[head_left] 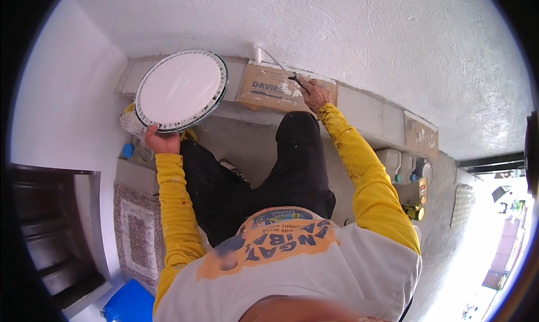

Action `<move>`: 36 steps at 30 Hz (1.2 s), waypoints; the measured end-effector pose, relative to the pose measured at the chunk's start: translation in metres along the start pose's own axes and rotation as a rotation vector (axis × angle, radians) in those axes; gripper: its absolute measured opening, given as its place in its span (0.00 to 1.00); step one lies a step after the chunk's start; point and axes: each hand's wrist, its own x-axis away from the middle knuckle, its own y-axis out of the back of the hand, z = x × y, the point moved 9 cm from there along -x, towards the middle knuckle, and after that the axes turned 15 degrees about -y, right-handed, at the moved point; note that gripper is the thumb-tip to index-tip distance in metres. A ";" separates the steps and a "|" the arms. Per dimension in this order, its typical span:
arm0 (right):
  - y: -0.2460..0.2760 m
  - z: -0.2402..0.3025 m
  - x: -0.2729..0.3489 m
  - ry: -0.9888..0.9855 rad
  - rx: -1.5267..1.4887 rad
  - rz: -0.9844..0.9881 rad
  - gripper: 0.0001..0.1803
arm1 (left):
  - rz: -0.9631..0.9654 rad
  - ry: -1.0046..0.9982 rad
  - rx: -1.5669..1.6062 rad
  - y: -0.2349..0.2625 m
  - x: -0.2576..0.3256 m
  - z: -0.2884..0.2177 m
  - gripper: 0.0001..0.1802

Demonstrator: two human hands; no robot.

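Observation:
In my right hand is a small paint roller, its fingers closed round the dark handle. The white roller sleeve sits at the foot of the white wall, just above a ledge. At the left, my left hand grips the near rim of a large round white lid with a ribbed edge and a dark green border. White covers the lid's face. What lies beneath it is hidden.
Flattened brown cardboard covers part of the ledge, with another piece farther right. Plastic jugs and a yellow can stand at the right. A patterned mat and a blue container are at the left.

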 end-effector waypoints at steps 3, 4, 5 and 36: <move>0.018 -0.033 0.016 -0.053 0.008 -0.020 0.26 | -0.012 0.032 0.005 0.006 -0.003 0.003 0.35; 0.028 -0.051 0.026 -0.057 0.007 -0.042 0.27 | -0.015 0.029 0.005 0.009 -0.005 0.003 0.35; 0.035 -0.073 0.039 -0.129 0.005 -0.037 0.27 | -0.003 0.044 0.021 0.009 -0.006 0.004 0.35; 0.322 0.070 0.121 0.021 -1.444 0.000 0.26 | 0.141 0.116 0.128 -0.015 0.009 0.008 0.35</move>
